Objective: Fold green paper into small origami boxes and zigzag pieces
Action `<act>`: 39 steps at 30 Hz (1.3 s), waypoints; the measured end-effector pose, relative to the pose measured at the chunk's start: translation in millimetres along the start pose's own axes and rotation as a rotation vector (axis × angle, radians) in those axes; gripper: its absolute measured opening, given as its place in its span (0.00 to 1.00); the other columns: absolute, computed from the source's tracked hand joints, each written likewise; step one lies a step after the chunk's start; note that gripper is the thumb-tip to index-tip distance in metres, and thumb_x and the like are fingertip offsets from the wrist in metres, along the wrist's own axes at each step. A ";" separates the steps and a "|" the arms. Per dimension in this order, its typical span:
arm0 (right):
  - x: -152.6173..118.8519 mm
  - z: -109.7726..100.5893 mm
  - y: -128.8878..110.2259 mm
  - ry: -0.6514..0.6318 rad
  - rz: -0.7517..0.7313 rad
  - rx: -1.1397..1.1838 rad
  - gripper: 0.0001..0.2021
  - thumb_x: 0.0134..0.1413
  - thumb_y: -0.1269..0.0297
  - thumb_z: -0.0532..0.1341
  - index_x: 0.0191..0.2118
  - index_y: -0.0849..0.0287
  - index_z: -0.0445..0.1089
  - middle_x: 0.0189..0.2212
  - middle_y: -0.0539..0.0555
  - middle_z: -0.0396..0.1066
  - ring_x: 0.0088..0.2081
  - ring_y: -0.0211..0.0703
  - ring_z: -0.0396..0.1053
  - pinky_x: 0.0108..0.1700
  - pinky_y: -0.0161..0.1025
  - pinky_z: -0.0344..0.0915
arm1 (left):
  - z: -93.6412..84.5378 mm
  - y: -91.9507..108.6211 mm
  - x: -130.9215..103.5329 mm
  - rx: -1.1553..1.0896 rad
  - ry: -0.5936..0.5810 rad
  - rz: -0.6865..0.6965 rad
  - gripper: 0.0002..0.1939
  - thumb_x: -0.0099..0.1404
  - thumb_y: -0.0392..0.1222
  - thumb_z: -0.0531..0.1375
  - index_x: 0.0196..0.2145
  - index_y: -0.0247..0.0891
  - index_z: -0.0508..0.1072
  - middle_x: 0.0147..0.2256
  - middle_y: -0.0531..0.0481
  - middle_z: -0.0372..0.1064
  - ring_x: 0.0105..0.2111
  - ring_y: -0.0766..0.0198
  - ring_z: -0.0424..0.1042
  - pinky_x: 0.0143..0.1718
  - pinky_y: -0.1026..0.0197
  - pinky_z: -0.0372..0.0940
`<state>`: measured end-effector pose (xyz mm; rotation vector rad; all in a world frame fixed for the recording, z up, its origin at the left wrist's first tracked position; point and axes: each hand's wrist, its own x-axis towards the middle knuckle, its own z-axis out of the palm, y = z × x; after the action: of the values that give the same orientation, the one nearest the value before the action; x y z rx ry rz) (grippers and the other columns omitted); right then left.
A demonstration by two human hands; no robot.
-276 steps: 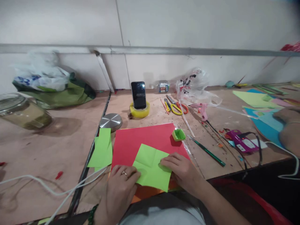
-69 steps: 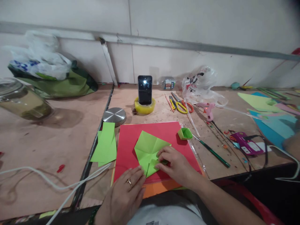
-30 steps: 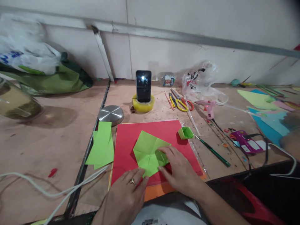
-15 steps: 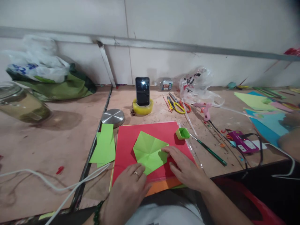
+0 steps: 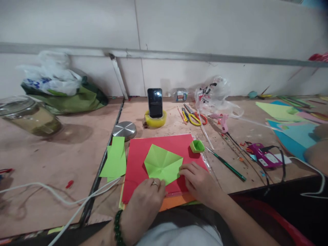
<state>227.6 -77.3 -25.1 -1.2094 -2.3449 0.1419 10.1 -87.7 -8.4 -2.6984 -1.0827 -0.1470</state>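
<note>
A creased, many-sided sheet of light green paper point(image 5: 162, 162) lies on a red sheet point(image 5: 135, 150), its fold lines meeting near the middle. My left hand point(image 5: 150, 196), with a ring and a green bead bracelet, has its fingers pressed together on the paper's near edge. At the right edge my right hand point(image 5: 198, 181) closes its fingertips on the paper; the thumb is partly hidden. A small folded green paper box point(image 5: 197, 147) sits on the red sheet's upper right corner. Several cut green strips point(image 5: 116, 159) lie left of the red sheet.
A phone point(image 5: 155, 102) leans in a yellow tape roll point(image 5: 155, 120). Nearby lie a round metal lid point(image 5: 124, 130), scissors point(image 5: 196, 118), a pink glue gun point(image 5: 222, 122), a green-handled tool point(image 5: 229, 167) and a purple device point(image 5: 265, 155). Another person's arm point(image 5: 317, 153) shows at right.
My left hand has moved slightly right along the near edge of the green paper. The right fingers have drawn from on top of the paper to its right edge.
</note>
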 end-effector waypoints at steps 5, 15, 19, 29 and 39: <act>5.6 -4.3 -8.1 0.056 0.014 -0.032 0.19 0.49 0.81 0.52 0.46 0.62 0.67 0.41 0.61 0.71 0.42 0.49 0.67 0.41 0.45 0.71 | -7.7 7.3 17.7 0.077 -0.093 0.043 0.10 0.54 0.22 0.58 0.33 0.30 0.73 0.26 0.46 0.70 0.24 0.59 0.71 0.23 0.61 0.67; 3.0 -10.7 4.1 -0.008 -0.071 -0.171 0.30 0.42 0.84 0.51 0.53 0.60 0.66 0.56 0.62 0.66 0.58 0.53 0.60 0.56 0.55 0.62 | -16.6 -39.8 16.9 -0.067 0.009 0.155 0.11 0.60 0.22 0.54 0.36 0.32 0.71 0.34 0.43 0.74 0.35 0.57 0.74 0.36 0.57 0.71; 9.7 -6.2 1.2 -0.048 -0.127 -0.110 0.24 0.47 0.84 0.52 0.48 0.59 0.68 0.52 0.59 0.70 0.56 0.51 0.64 0.55 0.53 0.63 | -13.0 -57.1 15.4 -0.165 -0.040 0.098 0.10 0.63 0.25 0.54 0.36 0.36 0.71 0.36 0.46 0.74 0.33 0.60 0.74 0.36 0.58 0.70; 28.3 -5.3 -26.4 -0.127 -0.155 0.105 0.25 0.42 0.76 0.57 0.51 0.64 0.64 0.49 0.63 0.70 0.51 0.53 0.65 0.53 0.51 0.65 | -13.1 -60.1 16.3 -0.236 -0.280 -0.095 0.14 0.62 0.21 0.50 0.33 0.36 0.68 0.32 0.49 0.72 0.30 0.61 0.74 0.31 0.62 0.67; 27.7 -14.8 -18.7 -0.029 -0.187 0.124 0.12 0.57 0.73 0.56 0.47 0.62 0.68 0.44 0.60 0.73 0.49 0.47 0.68 0.51 0.47 0.68 | -2.8 -66.0 12.3 -0.311 -0.258 -0.156 0.15 0.61 0.21 0.46 0.33 0.37 0.65 0.31 0.49 0.73 0.29 0.62 0.73 0.31 0.63 0.67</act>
<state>207.4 -68.6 4.0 -0.9307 -2.4206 0.2380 -26.7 -33.9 8.0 -2.9657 -1.4555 0.0090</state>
